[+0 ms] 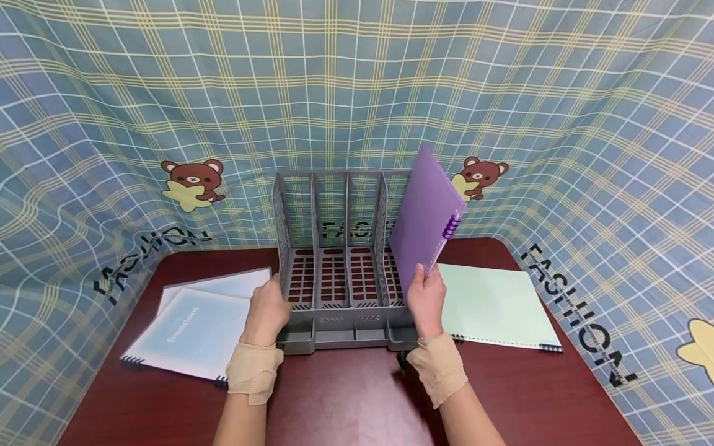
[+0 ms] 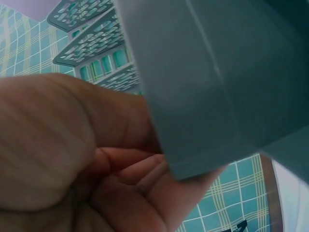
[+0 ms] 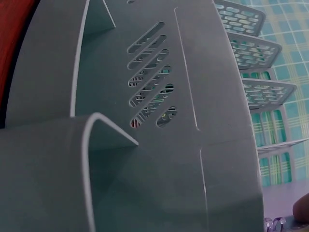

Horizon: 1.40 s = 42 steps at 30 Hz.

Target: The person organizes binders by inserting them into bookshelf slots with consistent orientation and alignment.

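Observation:
A grey desktop file rack (image 1: pixel 337 320) with upright perforated dividers stands at the middle of the table. My left hand (image 1: pixel 268 311) grips its front left corner; in the left wrist view the thumb and curled fingers (image 2: pixel 120 118) close around the grey panel's edge (image 2: pixel 193 96). In my right hand (image 1: pixel 427 303) is a purple spiral notebook (image 1: pixel 424 210), pinched near its lower front edge with the thumb on its face. The notebook stands upright and slightly tilted at the rack's rightmost slot, its purple coil facing me. Only a fingertip (image 3: pixel 301 209) shows in the right wrist view.
Left of the rack, a notebook reading "freedom" (image 1: pixel 189 331) overlaps another pale notebook (image 1: pixel 223 285). A light green spiral notebook (image 1: pixel 496 303) lies at the right. Small front trays (image 1: pixel 370 334) run along the rack. Plaid cloth (image 1: pixel 357 93) surrounds the dark red table (image 1: pixel 346 396).

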Available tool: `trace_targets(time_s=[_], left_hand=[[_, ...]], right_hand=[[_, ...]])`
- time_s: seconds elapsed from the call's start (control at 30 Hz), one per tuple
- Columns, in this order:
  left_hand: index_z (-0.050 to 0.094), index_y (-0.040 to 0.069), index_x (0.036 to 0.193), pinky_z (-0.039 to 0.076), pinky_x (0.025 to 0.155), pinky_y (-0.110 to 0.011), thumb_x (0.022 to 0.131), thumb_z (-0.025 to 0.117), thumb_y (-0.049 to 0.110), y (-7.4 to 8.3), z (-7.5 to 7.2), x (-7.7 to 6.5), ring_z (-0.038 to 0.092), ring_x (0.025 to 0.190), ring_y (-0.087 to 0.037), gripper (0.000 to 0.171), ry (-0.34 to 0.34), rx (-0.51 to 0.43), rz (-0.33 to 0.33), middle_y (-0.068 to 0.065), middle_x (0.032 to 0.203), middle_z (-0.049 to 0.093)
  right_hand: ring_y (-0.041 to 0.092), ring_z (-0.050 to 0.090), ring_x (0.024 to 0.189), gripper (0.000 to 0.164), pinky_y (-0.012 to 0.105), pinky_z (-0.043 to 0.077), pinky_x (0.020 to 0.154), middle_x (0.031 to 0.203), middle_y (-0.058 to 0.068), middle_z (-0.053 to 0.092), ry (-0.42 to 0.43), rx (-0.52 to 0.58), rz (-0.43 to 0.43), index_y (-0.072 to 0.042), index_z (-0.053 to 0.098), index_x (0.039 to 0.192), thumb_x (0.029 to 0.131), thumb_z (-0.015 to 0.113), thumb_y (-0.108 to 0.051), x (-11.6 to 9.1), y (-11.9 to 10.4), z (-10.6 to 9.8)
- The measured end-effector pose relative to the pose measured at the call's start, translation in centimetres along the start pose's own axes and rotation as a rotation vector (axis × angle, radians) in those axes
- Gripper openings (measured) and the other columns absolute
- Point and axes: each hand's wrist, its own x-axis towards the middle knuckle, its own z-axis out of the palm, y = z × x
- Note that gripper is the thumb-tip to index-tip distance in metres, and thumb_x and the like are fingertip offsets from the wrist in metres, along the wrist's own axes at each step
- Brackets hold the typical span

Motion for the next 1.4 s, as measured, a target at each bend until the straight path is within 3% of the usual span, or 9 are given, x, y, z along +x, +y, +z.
trace_targets(time_s=[0.23, 0.4, 0.6, 0.7, 0.8, 1.03, 1.17, 1.4], left_hand=[[0.038, -0.013, 0.145, 0.05, 0.06, -0.046, 0.082, 0.057, -0.005, -0.4, 0.2, 0.2, 0.064, 0.094, -0.048, 0.066, 0.008, 0.019, -0.021, -0.04, 0.125, 0.055], [0.038, -0.013, 0.145, 0.048, 0.056, -0.043, 0.082, 0.056, -0.006, -0.5, 0.2, 0.1, 0.065, 0.086, -0.044, 0.066, 0.002, 0.001, -0.022, -0.039, 0.125, 0.055], [0.038, -0.013, 0.146, 0.049, 0.06, -0.044, 0.083, 0.057, -0.005, -0.5, 0.3, 0.0, 0.064, 0.095, -0.046, 0.066, -0.002, -0.006, -0.026, -0.038, 0.127, 0.055], [0.037, -0.012, 0.146, 0.049, 0.059, -0.043, 0.083, 0.057, -0.004, -0.5, 0.3, 0.1, 0.065, 0.093, -0.046, 0.067, -0.006, -0.007, -0.02, -0.038, 0.126, 0.056], [0.037, -0.012, 0.147, 0.049, 0.055, -0.042, 0.083, 0.058, -0.004, -0.5, 0.2, 0.1, 0.066, 0.088, -0.045, 0.067, -0.004, -0.008, -0.012, -0.039, 0.124, 0.057], [0.038, -0.01, 0.147, 0.048, 0.055, -0.041, 0.083, 0.059, -0.004, -0.4, 0.2, 0.3, 0.066, 0.09, -0.044, 0.068, -0.004, -0.024, -0.019, -0.037, 0.122, 0.059], [0.039, -0.01, 0.146, 0.05, 0.056, -0.042, 0.083, 0.058, -0.005, -0.5, 0.3, 0.4, 0.066, 0.091, -0.044, 0.067, -0.008, -0.023, -0.023, -0.037, 0.122, 0.059], [0.037, -0.01, 0.147, 0.049, 0.056, -0.042, 0.083, 0.058, -0.004, -0.6, 0.2, 0.6, 0.065, 0.092, -0.044, 0.067, -0.017, -0.019, -0.026, -0.037, 0.125, 0.057]], right_hand=[[0.046, 0.058, 0.112, 0.039, 0.06, 0.045, 0.091, 0.123, 0.028, 0.063, -0.059, -0.018, 0.033, 0.0, 0.056, 0.134, 0.103, 0.046, -0.022, 0.2, 0.1, 0.1], [0.048, 0.059, 0.109, 0.038, 0.061, 0.046, 0.088, 0.121, 0.029, 0.063, -0.076, -0.053, 0.046, 0.001, 0.057, 0.132, 0.103, 0.047, -0.021, 0.2, 0.2, 0.2], [0.051, 0.062, 0.095, 0.024, 0.062, 0.048, 0.079, 0.102, 0.03, 0.067, -0.116, -0.119, 0.052, 0.004, 0.063, 0.102, 0.098, 0.051, -0.017, 0.4, 0.2, 0.0], [0.046, 0.061, 0.08, 0.024, 0.057, 0.048, 0.07, 0.085, 0.028, 0.064, -0.141, -0.138, 0.083, 0.001, 0.057, 0.082, 0.097, 0.051, -0.016, 0.5, 0.1, -0.1], [0.039, 0.058, 0.072, 0.023, 0.053, 0.047, 0.064, 0.078, 0.025, 0.063, -0.148, -0.137, 0.112, -0.002, 0.056, 0.077, 0.095, 0.052, -0.016, 0.6, -0.1, -0.2], [0.039, 0.057, 0.069, 0.022, 0.053, 0.048, 0.062, 0.078, 0.023, 0.066, -0.168, -0.165, 0.122, 0.001, 0.062, 0.077, 0.091, 0.052, -0.014, 0.8, -0.3, -0.4], [0.04, 0.061, 0.074, 0.02, 0.055, 0.049, 0.065, 0.083, 0.023, 0.068, -0.16, -0.163, 0.118, 0.002, 0.066, 0.085, 0.09, 0.055, -0.014, 0.9, -0.3, -0.7], [0.043, 0.064, 0.09, 0.021, 0.056, 0.049, 0.074, 0.096, 0.021, 0.07, -0.052, -0.142, 0.068, 0.0, 0.068, 0.098, 0.091, 0.06, -0.018, 1.2, -0.5, -1.7]])
